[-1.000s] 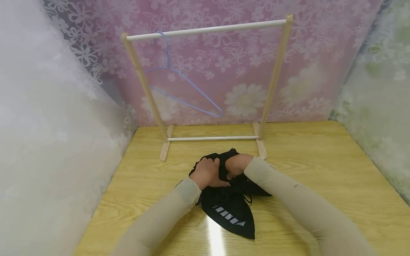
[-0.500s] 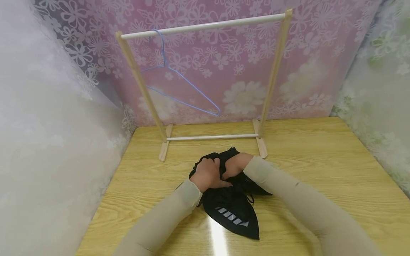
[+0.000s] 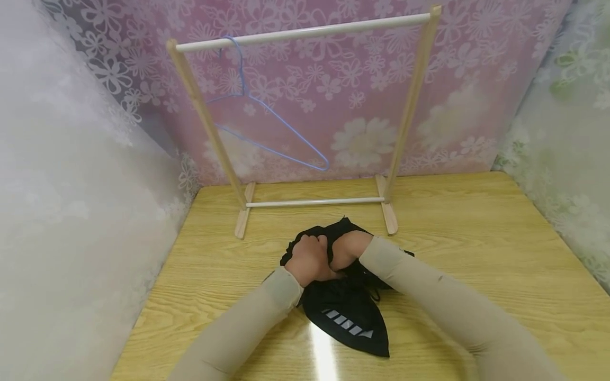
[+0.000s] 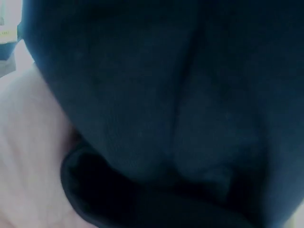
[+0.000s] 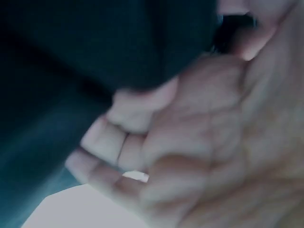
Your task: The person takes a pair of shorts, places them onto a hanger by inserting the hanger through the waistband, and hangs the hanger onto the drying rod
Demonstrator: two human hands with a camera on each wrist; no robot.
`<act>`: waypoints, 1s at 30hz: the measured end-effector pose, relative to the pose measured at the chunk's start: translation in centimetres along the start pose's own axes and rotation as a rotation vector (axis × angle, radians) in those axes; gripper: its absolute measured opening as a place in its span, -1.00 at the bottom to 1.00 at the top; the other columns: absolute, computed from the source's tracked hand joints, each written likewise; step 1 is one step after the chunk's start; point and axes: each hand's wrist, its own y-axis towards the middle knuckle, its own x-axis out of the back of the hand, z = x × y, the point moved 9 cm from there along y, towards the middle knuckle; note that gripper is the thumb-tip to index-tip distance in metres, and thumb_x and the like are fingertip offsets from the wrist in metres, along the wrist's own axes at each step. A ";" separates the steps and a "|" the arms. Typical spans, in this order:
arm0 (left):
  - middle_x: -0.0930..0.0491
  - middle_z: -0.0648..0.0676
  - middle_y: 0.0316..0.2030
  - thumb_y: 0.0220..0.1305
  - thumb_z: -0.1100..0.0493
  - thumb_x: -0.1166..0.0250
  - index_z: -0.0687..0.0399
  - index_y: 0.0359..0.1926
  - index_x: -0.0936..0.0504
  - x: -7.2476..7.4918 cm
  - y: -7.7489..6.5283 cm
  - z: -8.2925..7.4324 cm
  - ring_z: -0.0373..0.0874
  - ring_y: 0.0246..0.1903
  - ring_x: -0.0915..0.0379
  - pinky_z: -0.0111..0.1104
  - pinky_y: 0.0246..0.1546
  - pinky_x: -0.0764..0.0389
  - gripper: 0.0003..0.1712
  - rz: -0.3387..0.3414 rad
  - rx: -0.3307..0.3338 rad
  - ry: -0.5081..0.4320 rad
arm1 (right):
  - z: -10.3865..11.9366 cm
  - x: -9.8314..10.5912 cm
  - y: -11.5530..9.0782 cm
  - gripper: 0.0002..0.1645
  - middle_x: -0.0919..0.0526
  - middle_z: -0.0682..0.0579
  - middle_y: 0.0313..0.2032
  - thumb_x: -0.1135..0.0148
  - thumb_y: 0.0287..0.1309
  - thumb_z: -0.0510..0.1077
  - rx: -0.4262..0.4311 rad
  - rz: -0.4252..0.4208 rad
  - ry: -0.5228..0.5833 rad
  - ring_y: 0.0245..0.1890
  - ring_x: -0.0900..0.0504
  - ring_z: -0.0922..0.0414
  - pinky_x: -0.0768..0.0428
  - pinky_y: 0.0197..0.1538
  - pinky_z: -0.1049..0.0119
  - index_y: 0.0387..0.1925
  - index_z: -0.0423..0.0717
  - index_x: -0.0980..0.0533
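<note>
A bunched black cloth garment (image 3: 352, 312) lies on the table, with a row of slanted grey stripes on a pointed flap and a thin cord loop at its side. My left hand (image 3: 310, 260) grips the bunched part from the left, thumb stretched toward the middle. From the right, my right hand (image 3: 350, 248) holds the cloth close by, its fingers curled under and mostly hidden in the head view. Dark fabric (image 4: 156, 95) fills the left wrist view beside the palm. In the right wrist view the fingers (image 5: 102, 142) curl at the edge of the cloth.
Beyond the hands stands a wooden rack (image 3: 412, 111) with a white top bar (image 3: 305, 33). A blue hanger (image 3: 286, 124) hangs from its left end. The wood-grain table (image 3: 457, 222) is bounded by a floral backdrop (image 3: 362, 143) at the back and pale walls at both sides.
The right hand has shifted slightly left and its fingers have gone deeper under the cloth. A dark corner of cloth now shows beyond the right sleeve. The view has tilted a little.
</note>
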 end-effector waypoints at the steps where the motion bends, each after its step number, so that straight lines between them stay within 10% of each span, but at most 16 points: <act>1: -0.57 0.25 0.14 -0.05 -0.77 -0.20 0.08 0.40 -0.39 0.0 0.0 0.0 0.13 0.19 -0.49 -0.18 -0.03 -0.69 0.27 0.003 0.008 -0.001 | -0.2 0.0 -0.1 -0.62 -0.39 0.06 -0.45 -0.07 0.43 0.08 0.002 -0.002 0.014 -0.39 -0.40 0.12 -0.35 -0.16 0.21 -0.46 -0.03 -0.50; 9: -0.56 0.22 0.15 -0.03 -0.77 -0.17 0.06 0.45 -0.36 -0.1 -0.1 -0.1 0.10 0.18 -0.49 -0.22 -0.06 -0.70 0.30 0.006 0.027 0.027 | -0.9 0.3 -0.8 -0.56 -0.69 -0.03 0.03 -0.15 0.34 0.13 0.018 -0.162 0.031 0.15 -0.60 -0.06 -0.10 0.52 -0.19 -0.02 -0.10 -0.65; 15: -0.43 0.22 0.37 0.05 -0.77 -0.10 0.12 0.55 -0.23 -0.9 0.3 0.4 0.15 0.32 -0.39 -0.11 0.26 -0.53 0.35 -0.021 -0.090 -0.011 | -1.1 -0.3 -1.4 -0.46 -0.66 -0.21 0.16 -0.04 0.47 0.10 0.062 -0.369 -0.028 0.26 -0.51 -0.29 -0.26 0.41 -0.26 0.17 -0.20 -0.62; 22: -0.23 0.07 0.55 0.46 -0.53 0.10 -0.06 0.62 -0.17 -0.1 0.2 4.2 0.11 0.52 -0.15 -0.03 0.47 -0.24 -0.03 0.103 -0.296 -0.445 | -1.8 0.0 -3.0 -0.70 -0.68 -0.04 -0.31 -0.10 0.34 0.02 0.202 -0.483 0.097 -0.28 -0.63 -0.05 -0.57 -0.08 0.08 -0.28 -0.10 -0.61; 26: -0.64 0.11 0.16 0.66 -0.07 0.03 -0.09 0.48 -0.44 3.1 -0.4 6.1 0.09 0.02 -0.60 -0.08 0.18 -0.50 -0.48 -0.073 -0.434 -0.514 | -2.6 -0.3 -4.5 -0.84 -0.48 0.13 -0.47 -0.13 0.34 -0.14 0.308 -0.431 0.257 -0.50 -0.42 0.19 -0.41 -0.29 0.26 -0.41 0.04 -0.48; 30: -0.64 0.07 0.04 0.52 0.03 -0.25 -0.01 0.37 -0.53 4.5 -0.6 8.1 -0.07 -0.22 -0.59 -0.13 -0.06 -0.60 -0.52 -0.238 -0.386 -0.422 | -2.6 0.4 -6.8 -0.77 -0.51 0.13 -0.38 -0.07 0.37 -0.37 0.380 -0.566 0.210 -0.42 -0.43 0.20 -0.47 -0.24 0.24 -0.33 -0.02 -0.53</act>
